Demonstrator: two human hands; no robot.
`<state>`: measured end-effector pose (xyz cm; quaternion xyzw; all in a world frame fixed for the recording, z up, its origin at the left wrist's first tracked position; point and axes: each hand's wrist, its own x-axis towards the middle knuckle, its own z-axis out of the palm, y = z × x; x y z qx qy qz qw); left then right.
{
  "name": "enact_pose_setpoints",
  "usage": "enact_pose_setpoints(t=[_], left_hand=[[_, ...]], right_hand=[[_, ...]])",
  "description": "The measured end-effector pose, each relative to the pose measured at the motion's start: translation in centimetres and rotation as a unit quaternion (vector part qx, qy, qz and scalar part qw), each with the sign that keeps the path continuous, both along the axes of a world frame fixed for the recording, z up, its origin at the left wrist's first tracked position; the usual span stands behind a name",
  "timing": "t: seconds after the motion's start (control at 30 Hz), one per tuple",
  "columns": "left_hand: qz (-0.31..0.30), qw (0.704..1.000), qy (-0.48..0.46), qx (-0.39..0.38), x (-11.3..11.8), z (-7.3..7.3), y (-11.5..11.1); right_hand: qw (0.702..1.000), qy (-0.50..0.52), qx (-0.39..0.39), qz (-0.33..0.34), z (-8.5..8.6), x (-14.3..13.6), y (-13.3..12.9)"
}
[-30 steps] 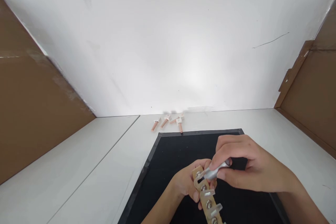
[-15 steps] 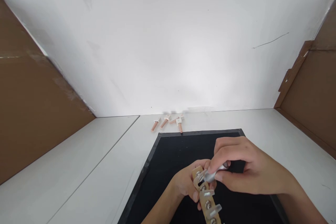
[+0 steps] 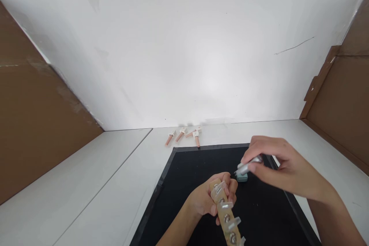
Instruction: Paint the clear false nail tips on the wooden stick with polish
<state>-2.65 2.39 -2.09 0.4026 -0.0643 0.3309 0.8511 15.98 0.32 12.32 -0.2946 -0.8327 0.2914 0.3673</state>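
Left hand (image 3: 198, 201): clamped on tan strip (image 3: 222, 212), over black mat (image 3: 259, 219) | Right hand (image 3: 294, 171): thumb and fingers pinch silver tool (image 3: 247, 167), above mat's right half | Teal block (image 3: 242, 179): on mat | Pink-and-white pegs (image 3: 181, 135): beyond mat's far edge | Handling: strip probably light, stiff; grip wooden-looking sides, sparing clear tabs (image 3: 233, 223), perhaps brittle

1 head-worn view, facing forward-down

Slanting over the black mat (image 3: 201, 161) as a tan strip (image 3: 223, 210) bearing round metal fittings (image 3: 227, 218) and clear tabs (image 3: 233, 223), and tilting beyond its upper end as a slim silver tool (image 3: 247, 167), narrow dark tip lowermost.
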Motion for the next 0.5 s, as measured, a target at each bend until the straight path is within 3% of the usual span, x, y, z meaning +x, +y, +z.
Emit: enact_pose_setpoints(t=[0.1, 0.3, 0.5], left_hand=[[-0.043, 0.998, -0.032, -0.028, 0.0, 0.7, -0.2], [-0.058, 0.997, -0.027, -0.043, 0.0, 1.1, -0.1], [-0.042, 0.998, -0.014, -0.049, -0.2, 1.4, -0.3]], right_hand=[[0.995, -0.06, -0.018, -0.079, 0.4, 1.3, 0.4], [0.953, -0.252, -0.104, -0.13, -0.5, 1.7, 2.9], [0.926, -0.334, -0.14, -0.108, -2.5, 0.9, 4.9]])
